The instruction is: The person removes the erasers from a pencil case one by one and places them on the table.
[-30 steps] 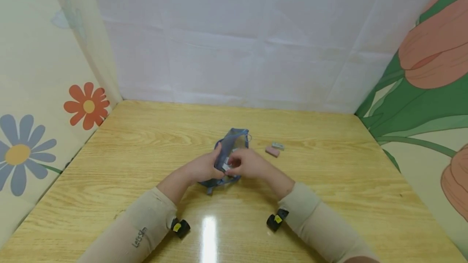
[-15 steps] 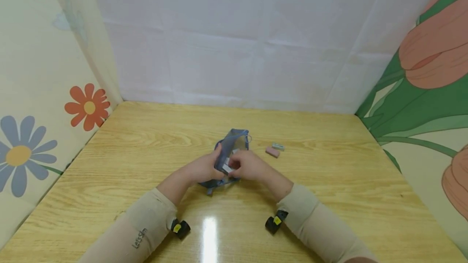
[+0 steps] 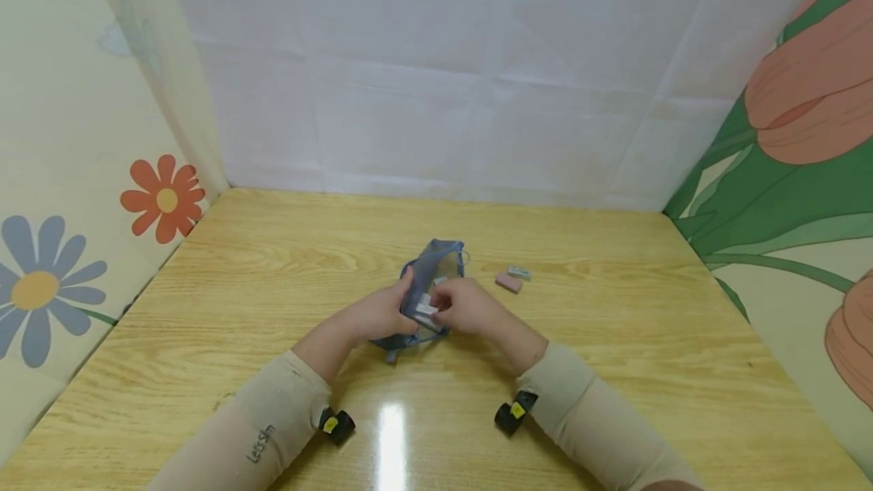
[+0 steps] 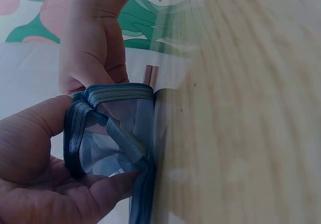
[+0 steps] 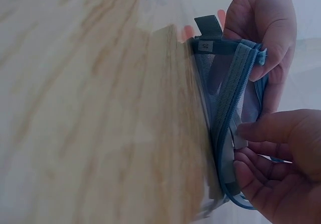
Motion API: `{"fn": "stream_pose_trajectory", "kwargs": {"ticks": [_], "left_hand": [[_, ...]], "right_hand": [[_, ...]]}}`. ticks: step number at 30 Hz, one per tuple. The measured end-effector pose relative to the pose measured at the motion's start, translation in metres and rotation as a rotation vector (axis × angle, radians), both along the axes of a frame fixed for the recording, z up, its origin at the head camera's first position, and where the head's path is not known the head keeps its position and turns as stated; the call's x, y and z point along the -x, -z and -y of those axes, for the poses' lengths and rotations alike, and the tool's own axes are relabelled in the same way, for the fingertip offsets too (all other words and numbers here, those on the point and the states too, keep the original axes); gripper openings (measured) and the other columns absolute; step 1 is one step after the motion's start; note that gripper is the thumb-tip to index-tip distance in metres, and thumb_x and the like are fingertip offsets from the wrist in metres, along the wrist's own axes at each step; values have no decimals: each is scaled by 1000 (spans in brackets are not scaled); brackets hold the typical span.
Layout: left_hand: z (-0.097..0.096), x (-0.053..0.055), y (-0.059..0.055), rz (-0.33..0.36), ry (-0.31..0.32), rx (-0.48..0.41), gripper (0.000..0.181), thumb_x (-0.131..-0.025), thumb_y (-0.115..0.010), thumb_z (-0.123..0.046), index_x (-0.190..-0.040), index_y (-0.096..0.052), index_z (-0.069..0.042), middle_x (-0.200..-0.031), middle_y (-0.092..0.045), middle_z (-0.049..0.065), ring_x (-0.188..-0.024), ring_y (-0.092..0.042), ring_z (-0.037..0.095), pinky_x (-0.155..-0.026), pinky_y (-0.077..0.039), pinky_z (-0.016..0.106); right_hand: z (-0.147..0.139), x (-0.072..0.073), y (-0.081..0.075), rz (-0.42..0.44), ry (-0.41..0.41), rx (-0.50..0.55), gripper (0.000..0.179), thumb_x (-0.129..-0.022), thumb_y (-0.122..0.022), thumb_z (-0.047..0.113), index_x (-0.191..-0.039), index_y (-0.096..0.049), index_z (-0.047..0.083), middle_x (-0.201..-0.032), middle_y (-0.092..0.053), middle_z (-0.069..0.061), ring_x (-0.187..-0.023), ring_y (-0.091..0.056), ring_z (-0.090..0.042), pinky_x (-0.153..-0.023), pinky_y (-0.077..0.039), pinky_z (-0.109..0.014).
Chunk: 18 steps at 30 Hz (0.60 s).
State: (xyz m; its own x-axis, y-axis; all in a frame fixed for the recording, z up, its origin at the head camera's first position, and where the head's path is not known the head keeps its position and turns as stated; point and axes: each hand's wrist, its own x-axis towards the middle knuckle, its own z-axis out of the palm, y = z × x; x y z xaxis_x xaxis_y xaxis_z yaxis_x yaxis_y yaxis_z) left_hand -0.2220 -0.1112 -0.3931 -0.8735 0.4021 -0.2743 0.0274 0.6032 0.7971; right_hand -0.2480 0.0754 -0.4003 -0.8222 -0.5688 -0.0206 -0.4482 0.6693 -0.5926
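A blue mesh zip pouch (image 3: 424,273) lies on the table with its zipped side open toward me. My left hand (image 3: 378,311) grips the pouch's near left side, and in the left wrist view its thumb and fingers (image 4: 113,186) hold the zip edges apart. My right hand (image 3: 467,305) reaches into the opening from the right, fingers curled. In the right wrist view its thumb and fingertips pinch a small pale block (image 5: 241,141), eraser-like, at the mouth. The same whitish block (image 3: 426,308) shows between the hands in the head view. The pouch's deeper contents are mostly hidden.
To the right of the pouch, a pink block-shaped eraser (image 3: 508,283) lies beside a small pale-green and silver piece (image 3: 519,273). The wood-grain table (image 3: 614,309) meets a white cloth backdrop (image 3: 423,97) at the back. Printed flower panels stand on both sides.
Inside the pouch mouth, the whitish block has turned and shifted slightly under my right fingers. My left hand and the pouch have stayed in place; the two pieces on the table have not moved.
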Motion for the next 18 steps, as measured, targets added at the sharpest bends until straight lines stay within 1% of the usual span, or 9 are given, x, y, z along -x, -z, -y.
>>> {"fn": "stream_pose_trajectory", "kwargs": {"ticks": [6, 12, 15, 16, 18], "left_hand": [[0, 1, 0, -4, -1, 21, 99, -79, -66, -12, -147, 6, -13, -147, -24, 20, -113, -43, 25, -96, -33, 40], [-1, 0, -1, -22, 7, 10, 100, -77, -67, -10, -146, 6, -10, -146, -23, 22, -120, -40, 26, -100, -30, 42], [-1, -1, -2, -20, 7, 1, 100, -77, -67, -9, -146, 6, -9, -147, -22, 22, -122, -37, 27, -102, -28, 42], [-1, -1, -2, -15, 6, -2, 100, -78, -67, -9, -146, 6, -10, -147, -22, 22, -122, -37, 27, -102, -28, 42], [-1, -1, -1, -4, 4, -6, 99, -78, -67, -9, -147, 6, -11, -147, -23, 22, -120, -39, 27, -101, -28, 42]], "right_hand": [[-2, 0, -2, -6, 13, -10, 7, -77, -68, 9, -77, -64, 15, -74, -60, 7, -68, -55, -8, -61, -46, -23], [-10, 1, -4, -21, 15, 14, 6, -77, -67, 8, -78, -64, 13, -74, -60, 5, -69, -54, -9, -63, -46, -24], [-16, 2, -5, -12, 39, 20, 6, -77, -67, 8, -79, -64, 13, -76, -61, 5, -73, -55, -9, -67, -47, -26], [-18, 3, -5, -18, 56, 7, 6, -77, -67, 10, -80, -64, 14, -77, -61, 6, -73, -55, -8, -72, -44, -28], [-24, 4, -7, -14, 92, -11, 6, -78, -68, 11, -81, -65, 16, -78, -62, 8, -74, -55, -7, -75, -42, -30]]}}
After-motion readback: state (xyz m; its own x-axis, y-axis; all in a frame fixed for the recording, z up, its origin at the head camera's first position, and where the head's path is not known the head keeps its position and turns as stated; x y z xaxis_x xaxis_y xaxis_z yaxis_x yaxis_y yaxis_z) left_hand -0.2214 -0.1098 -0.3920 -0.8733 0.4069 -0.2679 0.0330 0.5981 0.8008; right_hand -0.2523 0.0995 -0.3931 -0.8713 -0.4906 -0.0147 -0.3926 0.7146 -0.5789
